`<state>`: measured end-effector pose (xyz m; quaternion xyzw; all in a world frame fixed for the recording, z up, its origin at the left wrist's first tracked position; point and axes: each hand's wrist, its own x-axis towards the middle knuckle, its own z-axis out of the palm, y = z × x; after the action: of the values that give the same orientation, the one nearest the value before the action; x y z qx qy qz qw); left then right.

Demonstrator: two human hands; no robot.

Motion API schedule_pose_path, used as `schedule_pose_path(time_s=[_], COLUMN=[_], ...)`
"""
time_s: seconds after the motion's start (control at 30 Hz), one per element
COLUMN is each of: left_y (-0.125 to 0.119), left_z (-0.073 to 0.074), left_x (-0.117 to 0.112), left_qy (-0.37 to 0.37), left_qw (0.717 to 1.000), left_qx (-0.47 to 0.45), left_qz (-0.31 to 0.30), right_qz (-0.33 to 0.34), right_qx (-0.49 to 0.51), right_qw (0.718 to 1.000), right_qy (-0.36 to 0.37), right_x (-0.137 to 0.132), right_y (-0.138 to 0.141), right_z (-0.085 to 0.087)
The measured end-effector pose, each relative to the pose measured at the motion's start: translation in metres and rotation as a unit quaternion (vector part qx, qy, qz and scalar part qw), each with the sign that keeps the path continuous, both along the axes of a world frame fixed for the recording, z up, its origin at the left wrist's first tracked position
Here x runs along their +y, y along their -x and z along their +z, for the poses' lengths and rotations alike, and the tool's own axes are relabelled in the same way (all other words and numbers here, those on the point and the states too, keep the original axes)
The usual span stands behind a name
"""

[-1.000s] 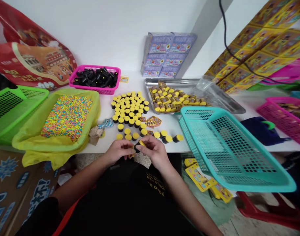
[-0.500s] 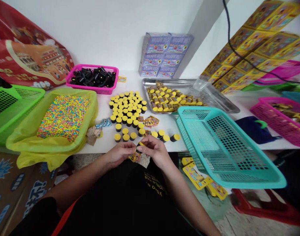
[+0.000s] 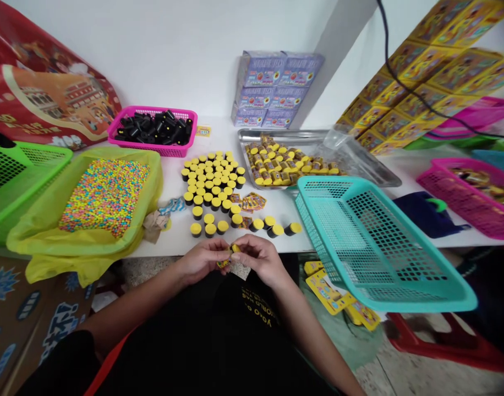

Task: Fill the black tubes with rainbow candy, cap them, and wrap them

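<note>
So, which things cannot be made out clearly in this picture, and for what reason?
In the head view:
Small tub and label: partly hidden by the left hand and right hand.
Cards on the table: print too small to read.
Red bag: cut off by the left edge.
Pink basket at right: cut off by the right edge, contents too blurred to name.
</note>
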<state>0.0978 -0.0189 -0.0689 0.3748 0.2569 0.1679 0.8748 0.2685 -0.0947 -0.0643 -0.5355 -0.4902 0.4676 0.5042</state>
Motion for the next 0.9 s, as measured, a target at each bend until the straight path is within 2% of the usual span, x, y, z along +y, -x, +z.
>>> schedule_pose_path(time_s=[0.13,0.33,0.47,0.6,0.73,0.83,0.9], left_y=[0.0,-0.001,-0.004,-0.01,-0.02,-0.03,-0.037], left_z=[-0.002,-0.005,-0.007,-0.006,-0.003,0.003,0.009], left_x=[0.0,0.002,0.003,0.005,0.003,-0.001,-0.002], left_qy=[0.012,0.039,0.057,0.075,0.112,0.112,0.104], left_qw=[1.0,0.999,0.997,0.994,0.991,0.992,0.992], left_qx=[0.0,-0.026,-0.044,-0.079,-0.075,-0.055,-0.06], left_qz=[-0.01,-0.022,0.016,0.016,-0.005,0.008,0.041], right_qz=[-0.029,-0.033,-0.008,-0.087,-0.174,-0.182,-0.185], right_qx=[-0.044,-0.142,-0.219,-0.248,-0.25,-0.266,-0.266], right_qw=[0.997,0.975,0.951,0.936,0.912,0.894,0.899], right_qy=[-0.062,-0.168,-0.217,-0.235,-0.275,-0.311,-0.295], right_x=[-0.004,-0.005,-0.003,-0.005,-0.008,-0.012,-0.014], right_y=[-0.002,-0.009,0.001,0.007,0.005,0.003,0.001], right_z=[-0.004,0.007,0.001,-0.006,-0.001,0.004,0.005])
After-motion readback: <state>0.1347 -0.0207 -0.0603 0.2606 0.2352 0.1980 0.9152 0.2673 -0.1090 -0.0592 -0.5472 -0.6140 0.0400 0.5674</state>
